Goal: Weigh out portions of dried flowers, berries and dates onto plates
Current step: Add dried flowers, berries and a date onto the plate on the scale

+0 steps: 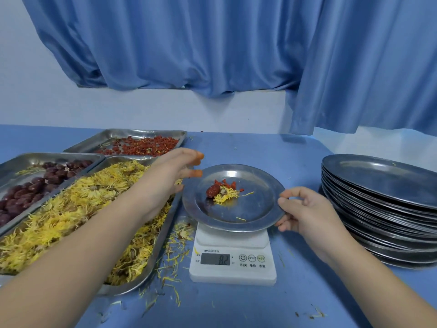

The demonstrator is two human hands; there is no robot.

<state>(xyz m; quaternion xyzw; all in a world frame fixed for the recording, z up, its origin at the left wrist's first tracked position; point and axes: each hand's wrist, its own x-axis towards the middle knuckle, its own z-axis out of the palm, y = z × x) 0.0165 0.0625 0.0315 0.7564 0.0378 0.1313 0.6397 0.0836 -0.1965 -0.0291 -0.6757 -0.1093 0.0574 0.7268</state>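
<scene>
So, your steel plate [256,185] sits on the white kitchen scale [233,271], carrying one red date [211,191], a few goji berries [231,184] and a chrysanthemum head [225,197]. Your right hand [307,214] pinches its right rim, probably ready to lift it away. Your left hand [177,165], fingers loosely apart and empty, hovers by the far-left rim, just past the flower tray [163,233].

A steel plate [256,210] sits on the white kitchen scale [233,268], which reads 8.2; at its centre lie one red date [211,191], a yellow dried chrysanthemum [226,197] and a few goji berries [233,184]; the right hand [307,214] grips its right rim.
</scene>
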